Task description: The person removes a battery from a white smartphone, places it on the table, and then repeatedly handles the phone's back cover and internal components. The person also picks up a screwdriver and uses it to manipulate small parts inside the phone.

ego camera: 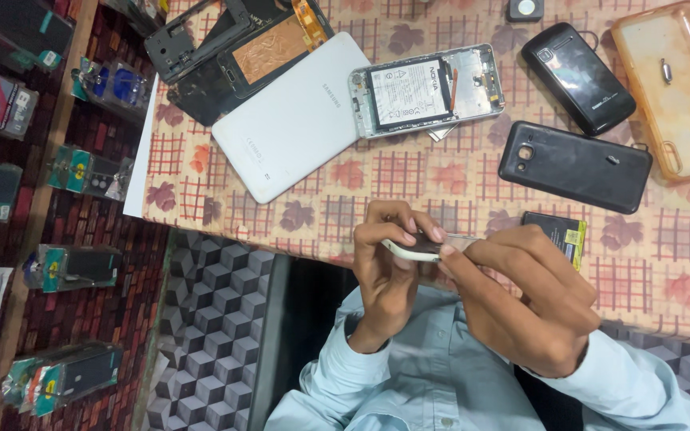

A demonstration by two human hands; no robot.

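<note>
Operator wears a pale blue button-front shirt — long sleeves reaching both wrists — with hands uncovered, no gloves.

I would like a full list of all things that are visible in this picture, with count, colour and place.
small phone: 1, white, held edge-on between both hands
tablet back cover: 1, white, table's upper left
opened phone with battery: 1, silver, table's top centre
dismantled frames and copper-coloured panel: several, black, top left
black phones: 2, table's right
transparent case: 1, orange-tinted, far right
loose battery: 1, black, beside right hand
tablecloth: 1, checked with leaves
packaged items: several, shelves at left
shirt sleeves: light blue
left hand: grips phone
right hand: grips phone's end
</note>
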